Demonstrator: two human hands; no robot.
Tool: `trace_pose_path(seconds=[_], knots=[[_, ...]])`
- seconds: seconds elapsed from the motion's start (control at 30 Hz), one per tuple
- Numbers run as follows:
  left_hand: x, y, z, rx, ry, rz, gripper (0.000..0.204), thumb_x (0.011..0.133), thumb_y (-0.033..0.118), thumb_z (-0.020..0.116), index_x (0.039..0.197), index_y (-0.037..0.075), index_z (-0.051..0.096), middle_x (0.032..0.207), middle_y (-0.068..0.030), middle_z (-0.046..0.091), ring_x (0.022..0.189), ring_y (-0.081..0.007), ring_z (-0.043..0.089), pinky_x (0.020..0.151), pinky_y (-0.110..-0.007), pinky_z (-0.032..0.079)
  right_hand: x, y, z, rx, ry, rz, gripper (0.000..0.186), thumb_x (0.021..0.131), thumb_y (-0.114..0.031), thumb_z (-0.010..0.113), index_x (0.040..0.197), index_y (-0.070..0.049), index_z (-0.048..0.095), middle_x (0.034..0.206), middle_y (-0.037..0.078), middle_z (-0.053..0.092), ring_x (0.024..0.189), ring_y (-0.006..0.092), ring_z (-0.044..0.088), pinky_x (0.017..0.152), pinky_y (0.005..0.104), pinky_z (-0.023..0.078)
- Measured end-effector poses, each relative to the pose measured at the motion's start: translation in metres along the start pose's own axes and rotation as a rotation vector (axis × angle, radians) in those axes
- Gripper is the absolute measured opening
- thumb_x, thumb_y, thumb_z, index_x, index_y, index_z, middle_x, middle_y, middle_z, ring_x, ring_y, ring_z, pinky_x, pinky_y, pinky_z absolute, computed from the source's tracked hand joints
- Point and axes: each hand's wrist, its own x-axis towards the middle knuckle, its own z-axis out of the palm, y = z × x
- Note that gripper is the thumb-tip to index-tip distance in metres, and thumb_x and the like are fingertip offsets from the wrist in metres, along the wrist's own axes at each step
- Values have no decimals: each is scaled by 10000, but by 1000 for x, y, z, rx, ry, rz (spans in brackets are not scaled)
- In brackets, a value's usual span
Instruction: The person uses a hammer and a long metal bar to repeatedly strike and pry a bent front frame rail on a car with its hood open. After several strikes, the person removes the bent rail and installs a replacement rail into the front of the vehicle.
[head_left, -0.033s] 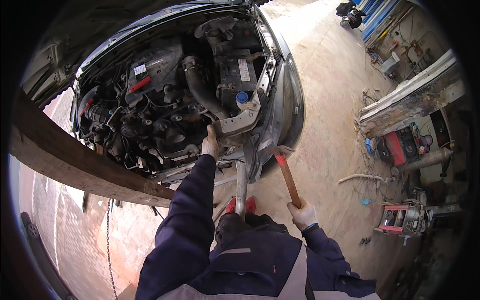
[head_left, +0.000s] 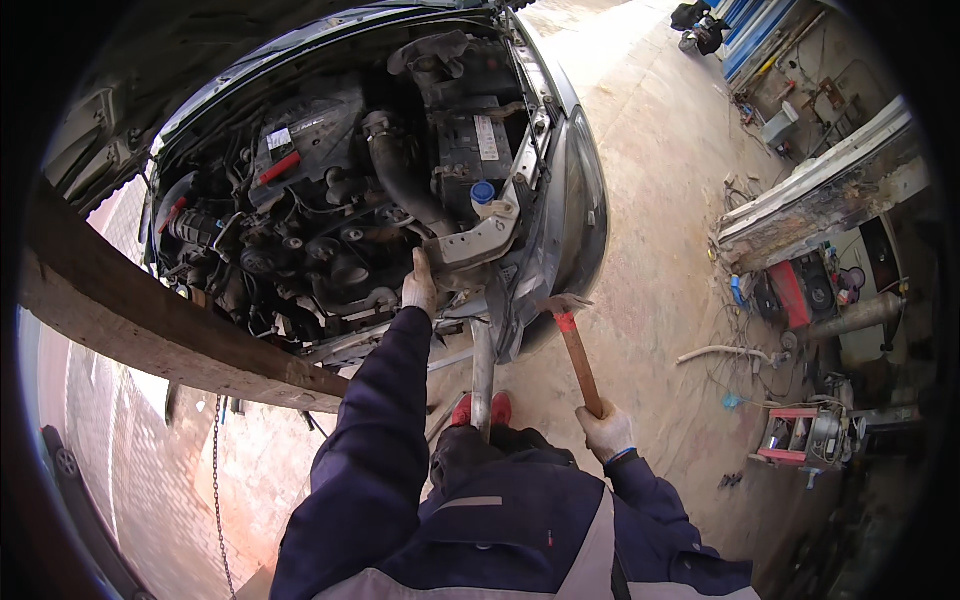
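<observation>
My left hand [head_left: 420,290], in a pale work glove, is closed at the near end of a bent silver metal bracket [head_left: 470,245] at the front of the car's engine bay. Its thumb points up against the bracket's end; the other fingers are mostly hidden. In my right hand [head_left: 607,430], also gloved, is a hammer [head_left: 580,365] with a wooden handle and a red band below the head. The hammer's head is held up beside the car's front corner, apart from the bracket. A blue cap [head_left: 483,193] sits just behind the bracket.
A thick beam [head_left: 180,335] crosses at the left, and a chain [head_left: 218,490] hangs below it. A grey metal tube [head_left: 482,375] stands between me and the car. The headlight [head_left: 583,210] is right of the bracket. Cables and a red-framed machine [head_left: 790,438] lie at the right.
The hammer's head has turned and shifted very slightly to the right. My left hand stays at the end of the bracket.
</observation>
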Motion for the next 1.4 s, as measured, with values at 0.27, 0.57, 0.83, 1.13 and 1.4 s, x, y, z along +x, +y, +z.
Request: trace_pose_path(seconds=[0.27, 0.57, 0.83, 1.13, 1.4], knots=[[22, -26, 18, -86, 158, 25, 1020, 1044, 820, 325, 1099, -119, 722, 866, -276, 709, 821, -418, 669, 814, -501, 510, -34, 74, 0, 336, 31, 235, 224, 958, -216, 757, 935, -5, 683, 651, -5, 581, 518, 103, 567, 476, 316, 452], [22, -11, -4, -153, -59, -49, 989, 1031, 821, 412, 1378, -72, 658, 1188, -145, 709, 1006, -221, 649, 911, -400, 533, -30, 105, 2, 368, 137, 286, 227, 953, -221, 765, 942, -19, 663, 661, 2, 583, 524, 117, 570, 473, 323, 460], [15, 7, 13, -369, -69, 68, 881, 1041, 733, 552, 1288, -95, 724, 1198, -137, 767, 1052, -205, 664, 996, -353, 500, -23, 107, 12, 355, 115, 290, 302, 941, -280, 769, 925, 13, 698, 666, 19, 622, 568, 136, 606, 534, 347, 483], [3, 14, 23, -341, 96, -32, 851, 1010, 711, 627, 1170, -115, 754, 990, -97, 734, 859, -198, 646, 841, -382, 555, -62, 140, 17, 291, 78, 349, 296, 922, -280, 769, 925, 11, 720, 664, 34, 638, 598, 135, 621, 567, 351, 493], [7, 13, 25, -437, 59, -56, 903, 952, 737, 686, 1174, -137, 729, 981, -138, 733, 805, -206, 662, 657, -381, 576, -82, 188, 22, 443, 148, 425, 284, 940, -276, 776, 936, -1, 704, 675, 40, 631, 577, 154, 609, 536, 357, 477]])
